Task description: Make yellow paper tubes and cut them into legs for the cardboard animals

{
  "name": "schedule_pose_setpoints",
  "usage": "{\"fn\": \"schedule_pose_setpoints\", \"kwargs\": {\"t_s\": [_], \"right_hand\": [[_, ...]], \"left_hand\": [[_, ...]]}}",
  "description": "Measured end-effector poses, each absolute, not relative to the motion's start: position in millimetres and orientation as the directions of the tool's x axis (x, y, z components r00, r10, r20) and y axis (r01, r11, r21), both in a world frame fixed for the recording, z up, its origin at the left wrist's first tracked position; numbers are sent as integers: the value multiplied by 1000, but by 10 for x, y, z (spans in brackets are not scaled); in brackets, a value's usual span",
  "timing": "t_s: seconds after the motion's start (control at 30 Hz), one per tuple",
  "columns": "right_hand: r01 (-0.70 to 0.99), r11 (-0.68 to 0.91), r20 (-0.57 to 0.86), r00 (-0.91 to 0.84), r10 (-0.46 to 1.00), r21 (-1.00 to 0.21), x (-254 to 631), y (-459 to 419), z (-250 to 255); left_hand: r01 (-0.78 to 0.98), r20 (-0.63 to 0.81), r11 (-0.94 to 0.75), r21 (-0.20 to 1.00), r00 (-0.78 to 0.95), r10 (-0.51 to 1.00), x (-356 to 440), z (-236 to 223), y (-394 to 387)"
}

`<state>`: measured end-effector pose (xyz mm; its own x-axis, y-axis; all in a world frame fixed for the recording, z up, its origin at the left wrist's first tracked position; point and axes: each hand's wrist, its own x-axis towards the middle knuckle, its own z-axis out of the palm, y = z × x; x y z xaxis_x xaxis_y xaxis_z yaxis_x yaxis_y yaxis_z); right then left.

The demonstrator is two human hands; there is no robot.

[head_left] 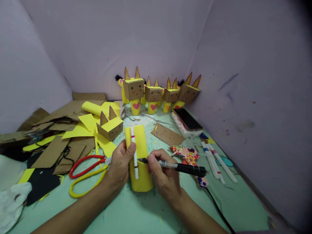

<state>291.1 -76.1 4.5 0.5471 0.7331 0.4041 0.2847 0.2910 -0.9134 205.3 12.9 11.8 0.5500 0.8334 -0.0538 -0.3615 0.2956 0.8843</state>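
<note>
In the middle of the view, my left hand (120, 164) grips a yellow paper tube (143, 180). Its thumb presses a white marker (135, 161) lengthwise against the tube's face. My right hand (167, 177) is closed round a black pen (187, 168), whose tip meets or nearly meets the tube just right of the marker. Left of my left hand lie scissors (88, 177) with one red and one yellow handle; their blades are partly hidden by that hand. Behind the tube sits a cardboard box head (110, 131) with pointed ears and a yellow top.
Several cardboard-headed figures (154, 94) stand along the back wall. Cardboard scraps (65, 112) and yellow paper (79, 130) are piled at left. A flower-patterned glue gun (186, 154) with a black cord, several markers (212, 162) and a phone (188, 118) lie at right.
</note>
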Motion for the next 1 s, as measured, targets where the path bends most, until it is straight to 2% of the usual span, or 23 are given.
{"fn": "schedule_pose_setpoints", "kwargs": {"t_s": [1.0], "right_hand": [[325, 293, 431, 544, 720, -899, 2907, -775, 42]], "left_hand": [[-375, -50, 306, 875, 559, 827, 2060, 127, 121]]}}
